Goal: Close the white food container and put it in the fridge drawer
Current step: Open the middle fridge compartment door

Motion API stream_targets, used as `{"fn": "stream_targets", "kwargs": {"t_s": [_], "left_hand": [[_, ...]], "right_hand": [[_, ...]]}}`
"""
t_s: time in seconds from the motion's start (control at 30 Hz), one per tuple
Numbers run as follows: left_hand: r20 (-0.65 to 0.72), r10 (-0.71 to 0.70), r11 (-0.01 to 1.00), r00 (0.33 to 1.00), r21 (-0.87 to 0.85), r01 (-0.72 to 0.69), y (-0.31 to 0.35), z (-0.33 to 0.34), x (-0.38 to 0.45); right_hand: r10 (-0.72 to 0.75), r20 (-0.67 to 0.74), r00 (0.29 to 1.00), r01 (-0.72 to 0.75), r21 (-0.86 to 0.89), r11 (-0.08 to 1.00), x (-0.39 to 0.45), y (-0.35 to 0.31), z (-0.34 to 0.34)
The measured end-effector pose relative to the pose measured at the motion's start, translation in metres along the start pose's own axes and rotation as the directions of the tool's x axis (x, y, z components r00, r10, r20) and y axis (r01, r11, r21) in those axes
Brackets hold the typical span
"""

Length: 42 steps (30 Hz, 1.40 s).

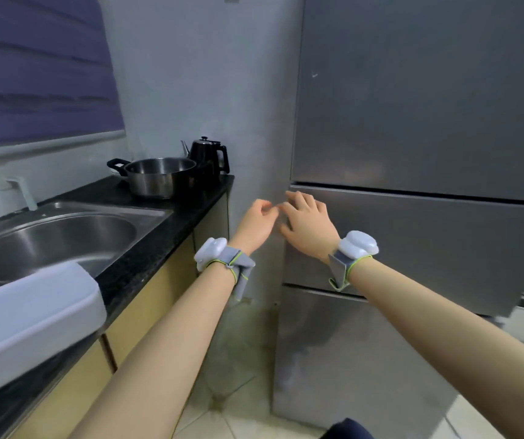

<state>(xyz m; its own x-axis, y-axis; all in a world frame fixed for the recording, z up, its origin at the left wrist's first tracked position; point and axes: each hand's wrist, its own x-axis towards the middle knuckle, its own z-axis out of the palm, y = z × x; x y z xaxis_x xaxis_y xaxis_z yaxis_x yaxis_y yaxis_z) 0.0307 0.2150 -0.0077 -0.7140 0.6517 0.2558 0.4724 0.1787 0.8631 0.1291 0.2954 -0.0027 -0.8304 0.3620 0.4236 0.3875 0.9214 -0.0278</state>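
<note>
- I see the white food container (32, 315) at the near left, on the front edge of the black countertop (146, 248); it looks like a smooth, rounded-corner white box, blurred, and I cannot tell whether its lid is shut.
- The container overlaps the near rim of the steel sink (64, 236) and stands well apart from both hands.
- My left hand (255, 221) holds nothing, fingers loosely curled, just left of the fridge's left edge.
- My right hand (306, 221) is spread flat, holding nothing, its fingertips at the top left corner of the middle fridge drawer (428, 245).
- That drawer front lies flush with the steel door (428, 90) above, a thin dark gap between them; another drawer front (349, 359) sits below.
- A narrow strip of pale wall (254, 153) separates the countertop's far right end from the fridge.
- Far on the counter, a steel pot (159, 177) stands just beside a black kettle (206, 155).
- Tiled floor (238, 375) lies bare between the yellow cabinets (146, 312) and the fridge.
</note>
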Motion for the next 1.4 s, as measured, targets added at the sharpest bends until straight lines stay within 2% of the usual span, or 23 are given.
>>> {"fn": "stream_targets", "kwargs": {"t_s": [0.17, 0.3, 0.37, 0.43, 0.5, 0.53, 0.6, 0.63, 0.67, 0.7, 0.73, 0.77, 0.8, 0.83, 0.9, 1.0, 1.13, 1.3, 1.4], "left_hand": [[0.02, -0.045, 0.998, 0.999, -0.03, 0.046, 0.003, 0.024, 0.039], [-0.009, -0.026, 0.999, 1.0, -0.034, 0.026, 0.008, 0.033, 0.056], [0.051, -0.051, 0.998, 0.997, -0.035, 0.053, 0.013, 0.043, 0.065], [0.158, -0.18, 0.984, 0.971, 0.018, 0.18, 0.016, 0.053, 0.069], [0.172, -0.179, 0.98, 0.969, 0.115, 0.161, 0.015, 0.057, 0.072], [0.174, -0.16, 0.983, 0.972, 0.117, 0.141, 0.012, 0.056, 0.073], [0.062, 0.088, 0.984, 0.994, 0.15, -0.097, 0.012, 0.052, 0.075], [0.033, 0.166, 0.948, 0.986, 0.268, -0.169, 0.015, 0.048, 0.076], [0.018, 0.188, 0.896, 0.982, 0.407, -0.179, 0.015, 0.046, 0.073], [0.061, 0.17, 0.843, 0.984, 0.507, -0.177, 0.016, 0.044, 0.07], [0.064, 0.228, 0.901, 0.972, 0.365, -0.235, 0.019, 0.038, 0.062], [0.091, 0.175, 0.985, 0.98, -0.014, -0.174, 0.026, 0.034, 0.057], [0.158, 0.045, 0.988, 0.986, -0.153, -0.021, 0.024, 0.036, 0.053], [0.068, 0.011, 0.993, 0.998, -0.119, -0.003, 0.012, 0.04, 0.058], [0.181, -0.091, 0.99, 0.979, -0.091, 0.109, 0.006, 0.04, 0.062], [0.178, -0.052, 0.997, 0.983, -0.052, 0.062, 0.003, 0.027, 0.043], [0.201, 0.032, 0.999, 0.979, -0.026, -0.028, 0.005, 0.012, 0.018], [0.183, -0.008, 1.0, 0.983, -0.012, 0.011, 0.011, 0.009, -0.005], [0.194, 0.009, 0.998, 0.981, -0.06, 0.002, 0.016, 0.003, -0.026]], "right_hand": [[-0.034, -0.081, 0.996, 0.025, -0.111, 0.993, 0.015, 0.025, 0.004], [-0.079, -0.118, 0.99, 0.061, -0.15, 0.987, 0.023, 0.026, 0.004], [-0.101, -0.121, 0.988, 0.082, -0.155, 0.985, 0.027, 0.027, 0.005], [-0.126, -0.095, 0.988, 0.11, -0.154, 0.982, 0.03, 0.029, 0.004], [-0.148, -0.063, 0.987, 0.137, -0.158, 0.978, 0.031, 0.031, 0.003], [-0.155, -0.054, 0.987, 0.144, -0.161, 0.976, 0.031, 0.031, 0.003], [-0.144, -0.05, 0.988, 0.134, -0.161, 0.978, 0.03, 0.03, 0.005], [-0.127, -0.054, 0.99, 0.118, -0.154, 0.981, 0.03, 0.029, 0.007], [-0.108, -0.06, 0.992, 0.098, -0.149, 0.984, 0.03, 0.027, 0.008], [-0.091, -0.067, 0.994, 0.08, -0.149, 0.986, 0.031, 0.024, 0.009], [-0.078, -0.076, 0.994, 0.066, -0.158, 0.985, 0.031, 0.023, 0.009], [-0.069, -0.083, 0.994, 0.054, -0.173, 0.983, 0.032, 0.022, 0.008], [-0.065, -0.089, 0.994, 0.048, -0.188, 0.981, 0.033, 0.022, 0.008], [-0.065, -0.091, 0.994, 0.046, -0.197, 0.979, 0.034, 0.021, 0.006], [-0.072, -0.093, 0.993, 0.054, -0.18, 0.982, 0.035, 0.019, 0.005], [-0.074, -0.063, 0.995, 0.065, -0.133, 0.989, 0.03, 0.004, 0.004], [-0.049, -0.089, 0.995, 0.03, -0.203, 0.979, 0.018, -0.015, 0.0], [-0.022, -0.059, 0.998, 0.007, -0.241, 0.971, -0.002, -0.023, -0.008], [-0.022, -0.053, 0.998, 0.006, -0.287, 0.958, -0.023, -0.036, -0.02]]}}
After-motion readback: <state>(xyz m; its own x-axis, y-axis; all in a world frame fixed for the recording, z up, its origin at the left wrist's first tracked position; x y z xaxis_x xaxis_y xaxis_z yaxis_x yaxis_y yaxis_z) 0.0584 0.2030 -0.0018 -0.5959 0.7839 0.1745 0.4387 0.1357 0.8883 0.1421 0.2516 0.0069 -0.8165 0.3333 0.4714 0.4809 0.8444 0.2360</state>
